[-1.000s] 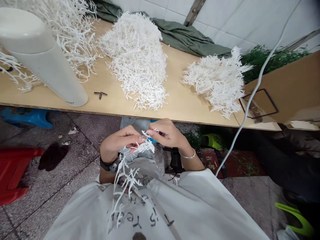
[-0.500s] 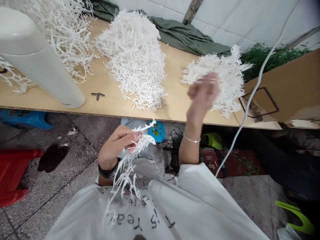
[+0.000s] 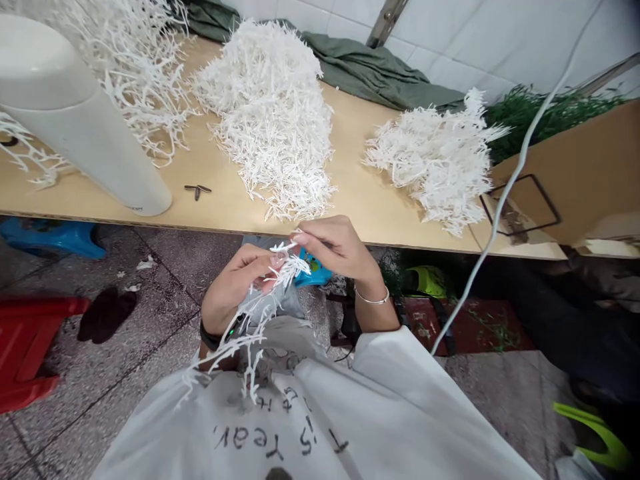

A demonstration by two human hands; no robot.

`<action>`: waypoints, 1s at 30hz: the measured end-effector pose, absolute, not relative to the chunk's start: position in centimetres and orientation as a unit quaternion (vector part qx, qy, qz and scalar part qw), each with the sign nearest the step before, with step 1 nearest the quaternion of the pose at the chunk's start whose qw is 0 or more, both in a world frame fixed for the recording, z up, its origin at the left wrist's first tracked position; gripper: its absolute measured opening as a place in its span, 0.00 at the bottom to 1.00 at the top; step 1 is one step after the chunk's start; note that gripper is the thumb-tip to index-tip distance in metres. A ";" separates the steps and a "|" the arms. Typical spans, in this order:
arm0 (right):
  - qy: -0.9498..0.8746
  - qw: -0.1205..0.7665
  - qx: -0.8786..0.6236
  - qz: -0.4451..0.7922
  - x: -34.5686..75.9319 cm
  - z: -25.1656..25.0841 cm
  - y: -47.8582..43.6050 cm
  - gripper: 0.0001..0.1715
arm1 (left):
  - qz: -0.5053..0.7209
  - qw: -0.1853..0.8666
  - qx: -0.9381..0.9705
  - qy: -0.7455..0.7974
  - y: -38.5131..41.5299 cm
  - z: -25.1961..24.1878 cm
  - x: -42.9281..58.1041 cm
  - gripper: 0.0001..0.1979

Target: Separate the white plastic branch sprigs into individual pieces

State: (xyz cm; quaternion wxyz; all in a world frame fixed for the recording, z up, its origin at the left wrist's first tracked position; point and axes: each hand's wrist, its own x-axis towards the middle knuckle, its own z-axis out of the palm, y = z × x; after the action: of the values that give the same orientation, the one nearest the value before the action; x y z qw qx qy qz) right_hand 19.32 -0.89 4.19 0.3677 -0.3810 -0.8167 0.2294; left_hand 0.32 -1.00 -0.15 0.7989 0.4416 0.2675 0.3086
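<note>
My left hand [image 3: 237, 280] is closed on a bunch of white artificial sprigs [image 3: 259, 327], whose thin branches hang down over my shirt. The thumb and fingers of my right hand [image 3: 343, 248] pinch the tip of one sprig that sticks out of the bunch. Both hands are close together just in front of the table edge. Beyond them on the table lie a large middle pile of short white sprig pieces [image 3: 277, 120] and a smaller right-hand pile of white pieces [image 3: 435, 157].
At the left a pale flask [image 3: 85, 127] stands before a heap of longer white branches [image 3: 135, 67]. Sunflower seeds [image 3: 197, 191] lie near the table edge [image 3: 225, 220]. A white cable [image 3: 520, 153] crosses at right before a cardboard box [image 3: 585, 167]. A red stool [image 3: 35, 347] is lower left.
My right hand has come back from the right-hand pile to the sprigs and now pinches a tip. My left hand still holds the bunch, whose hanging branches have swung.
</note>
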 end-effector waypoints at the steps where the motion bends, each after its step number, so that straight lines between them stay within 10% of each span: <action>1: -0.804 0.395 -0.391 0.213 18.9 4.1 -1.2 0.24 | 0.310 0.797 0.447 0.263 -1.1 0.1 0.6 0.23; 10: -0.504 0.704 -0.487 -0.115 22.2 7.0 2.4 0.28 | 0.341 0.721 0.549 0.250 -1.3 1.0 1.5 0.26; 18: -0.725 0.274 -0.629 -0.059 24.8 2.2 8.3 0.28 | 0.447 0.617 0.550 0.343 -1.0 0.5 0.8 0.25; 30: -0.767 0.416 -0.484 0.065 17.4 3.1 -1.1 0.35 | 0.487 0.563 0.588 0.318 0.0 -1.0 1.2 0.24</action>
State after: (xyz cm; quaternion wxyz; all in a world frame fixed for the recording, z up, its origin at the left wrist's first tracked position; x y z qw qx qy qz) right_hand 17.41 -1.13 3.14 0.4162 -0.4836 -0.7673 0.0648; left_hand 1.23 0.02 -0.97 0.5626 0.5876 0.3184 0.4867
